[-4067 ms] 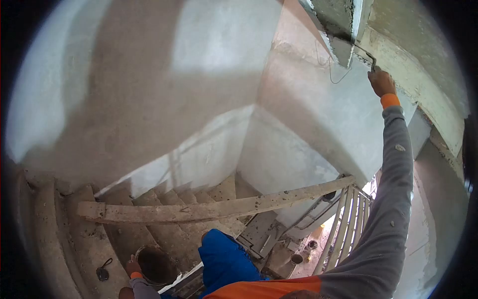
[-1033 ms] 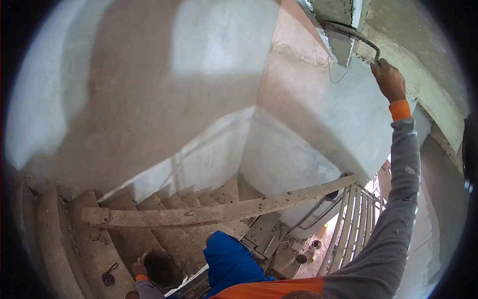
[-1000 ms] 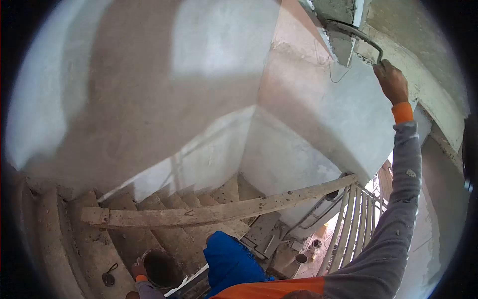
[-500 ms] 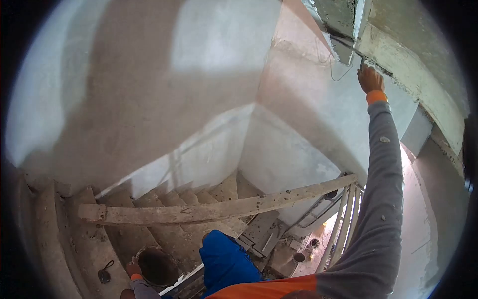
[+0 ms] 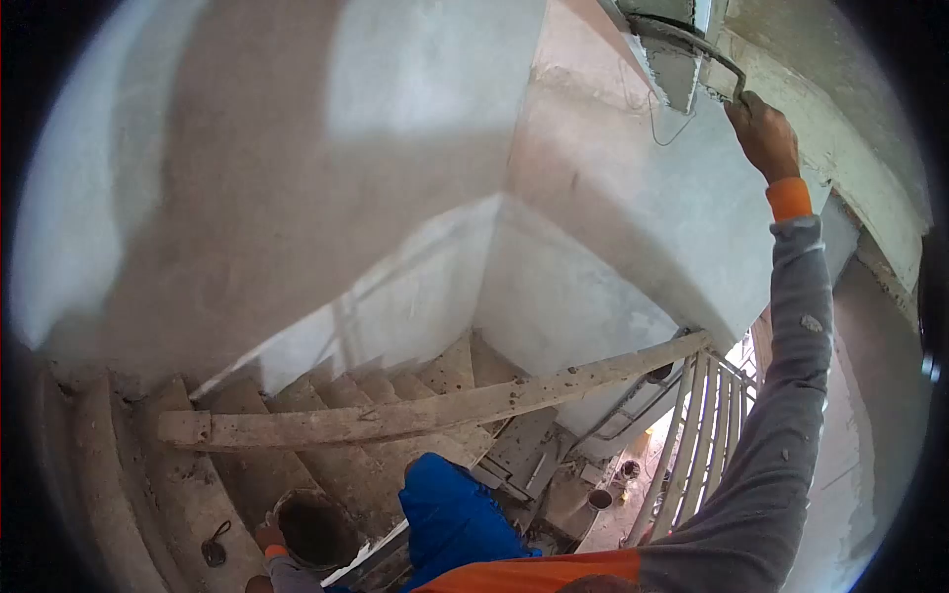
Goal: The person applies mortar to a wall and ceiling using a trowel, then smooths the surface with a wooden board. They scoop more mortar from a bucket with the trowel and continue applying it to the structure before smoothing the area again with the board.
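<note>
My right hand (image 5: 765, 136) is raised at the upper right, its fingers wrapped round the handle of a trowel (image 5: 682, 35). The trowel's thin blade lies against the underside of the concrete beam edge (image 5: 675, 74). Low on the left, my left hand (image 5: 267, 534) is at the rim of a dark round bucket (image 5: 314, 532) on the stair; its fingers look curled at the rim. A loop of thin wire (image 5: 654, 124) hangs below the beam corner.
A wooden beam (image 5: 435, 413) spans the stairs (image 5: 237, 465). A railing (image 5: 692, 435) stands at the right. A small dark corded object (image 5: 214, 550) lies on a step. My blue-clad knee (image 5: 455, 514) is at the bottom; containers (image 5: 599, 500) sit below.
My right hand has moved right and slightly down, turning so that the trowel blade now shows side-on. The view has shifted slightly. My left hand stays by the bucket.
</note>
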Motion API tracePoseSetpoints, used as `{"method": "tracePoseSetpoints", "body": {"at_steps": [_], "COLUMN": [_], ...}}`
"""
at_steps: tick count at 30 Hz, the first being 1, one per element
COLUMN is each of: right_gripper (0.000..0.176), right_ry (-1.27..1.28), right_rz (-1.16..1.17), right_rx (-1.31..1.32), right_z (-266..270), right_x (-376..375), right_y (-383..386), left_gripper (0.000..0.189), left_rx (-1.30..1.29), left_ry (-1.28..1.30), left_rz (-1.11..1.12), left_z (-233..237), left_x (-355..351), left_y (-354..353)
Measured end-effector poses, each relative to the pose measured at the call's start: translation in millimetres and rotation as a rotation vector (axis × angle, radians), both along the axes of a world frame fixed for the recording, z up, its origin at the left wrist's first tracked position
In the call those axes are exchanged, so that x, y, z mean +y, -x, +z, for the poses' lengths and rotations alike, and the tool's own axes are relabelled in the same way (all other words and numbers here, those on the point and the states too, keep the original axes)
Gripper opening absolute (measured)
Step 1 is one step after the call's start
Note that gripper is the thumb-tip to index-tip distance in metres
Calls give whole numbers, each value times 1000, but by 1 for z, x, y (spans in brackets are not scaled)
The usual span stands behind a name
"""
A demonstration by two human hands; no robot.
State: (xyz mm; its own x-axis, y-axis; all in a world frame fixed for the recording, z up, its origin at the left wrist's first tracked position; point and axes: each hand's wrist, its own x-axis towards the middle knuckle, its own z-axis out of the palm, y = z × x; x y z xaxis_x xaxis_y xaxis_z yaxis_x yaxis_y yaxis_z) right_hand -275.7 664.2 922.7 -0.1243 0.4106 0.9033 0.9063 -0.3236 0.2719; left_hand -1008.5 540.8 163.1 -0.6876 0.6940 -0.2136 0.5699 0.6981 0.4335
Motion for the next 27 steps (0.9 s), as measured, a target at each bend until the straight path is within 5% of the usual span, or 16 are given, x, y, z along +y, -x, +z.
{"method": "tracePoseSetpoints", "body": {"at_steps": [2,6,13,17,20,23,27], "right_gripper": [38,33,33,35,36,33,30], "right_ry": [26,-31,20,-10,-74,-145,-128], "right_rz": [4,45,-235,-87,-63,42,124], "right_rx": [21,-21,35,-4,19,-62,-155], "right_z": [-8,-25,-11,-3,-18,-37,-44], "right_x": [-10,7,33,7,-22,-27,-21], "right_y": [-4,-46,-66,-54,-31,-40,-44], "left_gripper": [59,58,56,58,58,57,57], "left_rx": [-174,-44,-8,-63,-36,43,-64], "left_ry": [-62,-86,16,-80,-59,35,17], "left_rz": [98,100,40,-92,147,-48,76], "left_z": [6,20,20,33,24,-1,-5], "left_x": [-2,-6,-1,-8,-1,1,1], "left_y": [-1,-16,-15,-19,-18,2,2]}}
